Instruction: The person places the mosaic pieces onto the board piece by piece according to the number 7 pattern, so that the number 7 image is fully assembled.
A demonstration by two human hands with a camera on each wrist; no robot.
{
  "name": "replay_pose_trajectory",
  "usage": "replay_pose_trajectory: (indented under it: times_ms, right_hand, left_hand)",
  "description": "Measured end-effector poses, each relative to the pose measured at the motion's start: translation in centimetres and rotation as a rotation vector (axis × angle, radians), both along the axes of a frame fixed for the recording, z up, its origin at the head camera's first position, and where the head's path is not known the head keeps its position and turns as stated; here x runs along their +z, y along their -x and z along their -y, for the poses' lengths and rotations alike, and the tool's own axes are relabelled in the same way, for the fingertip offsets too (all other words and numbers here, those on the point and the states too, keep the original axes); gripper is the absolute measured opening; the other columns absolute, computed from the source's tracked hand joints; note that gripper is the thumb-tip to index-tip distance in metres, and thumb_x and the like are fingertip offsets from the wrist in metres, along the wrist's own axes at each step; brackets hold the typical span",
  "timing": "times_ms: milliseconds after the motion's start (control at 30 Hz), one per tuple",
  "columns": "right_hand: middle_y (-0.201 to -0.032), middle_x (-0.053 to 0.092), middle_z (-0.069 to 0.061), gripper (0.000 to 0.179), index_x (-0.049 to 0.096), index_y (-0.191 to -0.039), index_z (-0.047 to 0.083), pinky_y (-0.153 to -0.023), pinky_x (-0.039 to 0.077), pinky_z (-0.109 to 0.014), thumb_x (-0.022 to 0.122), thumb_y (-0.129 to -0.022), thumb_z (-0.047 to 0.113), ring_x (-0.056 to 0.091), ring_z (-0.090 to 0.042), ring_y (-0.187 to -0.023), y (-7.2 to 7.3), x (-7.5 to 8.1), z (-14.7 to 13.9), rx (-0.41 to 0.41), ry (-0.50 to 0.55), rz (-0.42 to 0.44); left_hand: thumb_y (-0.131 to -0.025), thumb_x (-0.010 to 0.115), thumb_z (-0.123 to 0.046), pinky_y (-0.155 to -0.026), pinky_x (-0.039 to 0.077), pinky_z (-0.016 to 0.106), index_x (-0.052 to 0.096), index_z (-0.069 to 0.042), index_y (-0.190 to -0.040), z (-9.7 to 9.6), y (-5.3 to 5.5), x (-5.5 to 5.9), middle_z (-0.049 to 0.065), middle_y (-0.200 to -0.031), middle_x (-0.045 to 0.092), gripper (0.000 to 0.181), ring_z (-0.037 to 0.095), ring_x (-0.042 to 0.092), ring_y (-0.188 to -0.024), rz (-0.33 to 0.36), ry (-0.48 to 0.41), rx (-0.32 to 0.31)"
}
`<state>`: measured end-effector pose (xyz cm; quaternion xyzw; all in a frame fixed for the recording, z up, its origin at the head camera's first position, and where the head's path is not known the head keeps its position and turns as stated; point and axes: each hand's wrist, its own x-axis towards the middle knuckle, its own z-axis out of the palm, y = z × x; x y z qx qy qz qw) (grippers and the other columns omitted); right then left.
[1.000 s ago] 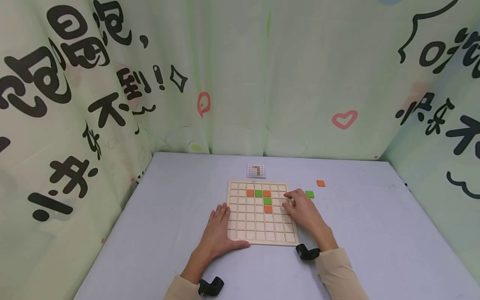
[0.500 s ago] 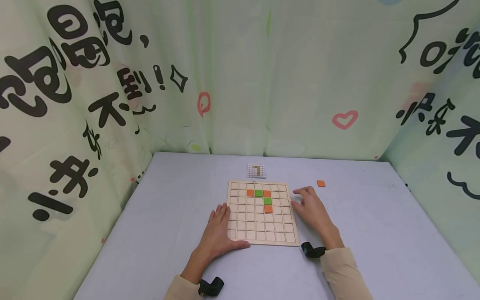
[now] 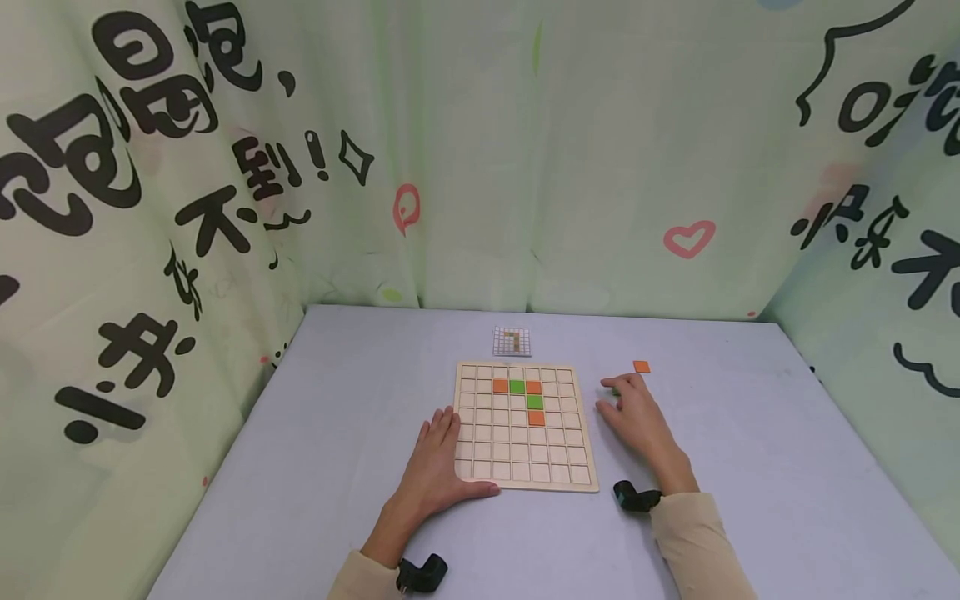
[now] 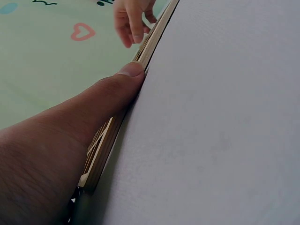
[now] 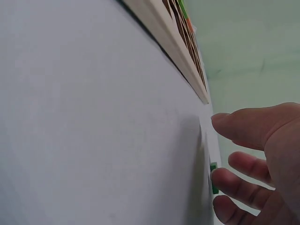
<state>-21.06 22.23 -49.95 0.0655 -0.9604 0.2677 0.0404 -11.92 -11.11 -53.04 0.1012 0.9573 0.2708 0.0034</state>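
Observation:
A wooden grid board [image 3: 517,454] lies on the table, with several orange and green square tiles in it. They make a short row with a column running down from its right end. My left hand [image 3: 435,471] rests at the board's near left corner, fingers straight along the left side. Its thumb [image 4: 110,93] lies against the near edge. To the right of the board, my right hand [image 3: 641,421] hovers over a loose green tile [image 5: 215,188], mostly hidden by the fingers. Thumb and fingers are apart, with nothing held between them.
An orange tile [image 3: 641,367] lies just beyond my right hand. Behind the board is a small grid card [image 3: 512,342] with a printed pattern. A pale printed curtain [image 3: 600,167] stands around the table [image 3: 360,383] at the back and sides.
My right hand has moved right, from over the board's right edge to above the loose green tile. The left hand, the board and its tiles look unchanged.

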Motion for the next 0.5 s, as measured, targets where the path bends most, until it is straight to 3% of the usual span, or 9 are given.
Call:
replay_pose_trajectory:
  times_ms: [500]
  right_hand:
    - [-0.139, 0.040, -0.025, 0.048, 0.053, -0.136, -0.004, -0.070, 0.045, -0.030, 0.065, -0.093, 0.013, 0.056, -0.025, -0.086, 1.0, -0.5, -1.2, -0.034, -0.007, 0.025]
  left_hand:
    - [-0.066, 0.076, -0.075, -0.129, 0.017, 0.049, 0.030, 0.004, -0.155, 0.0, 0.0, 0.0, 0.019, -0.164, 0.028, 0.128, 0.033, 0.019, -0.156, 0.001, -0.001, 0.004]
